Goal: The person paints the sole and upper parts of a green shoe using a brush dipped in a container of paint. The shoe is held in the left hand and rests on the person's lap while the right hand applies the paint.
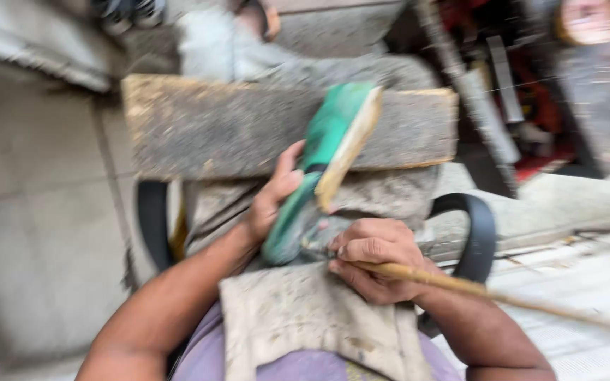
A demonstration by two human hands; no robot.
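A tiled floor [44,212] of pale grey squares fills the left of the blurred view, and a clutter of red and metal machine parts [524,106] lies at the upper right. Across the person's lap rests a thick wooden block [206,130], rectangular, its top grey and gritty, its edges raw and yellowish as if dusted with shavings. Under it lies a stiff, dirt-stained cloth apron [298,317], coarse and creased, over purple clothing. A black curved band [478,233], like a belt or tube, loops at both sides of the lap. On the block's near edge leans a green tool [323,162] with a pale, wood-coloured face, tilted up to the right. The left hand [273,194] is wrapped around this tool's lower body. The right hand [372,257] is closed on a thin, tan cane strip [488,291] that runs off to the right, its near end meeting the tool. The work looks mid-course: the strip is at the tool, most of its length still trailing out.
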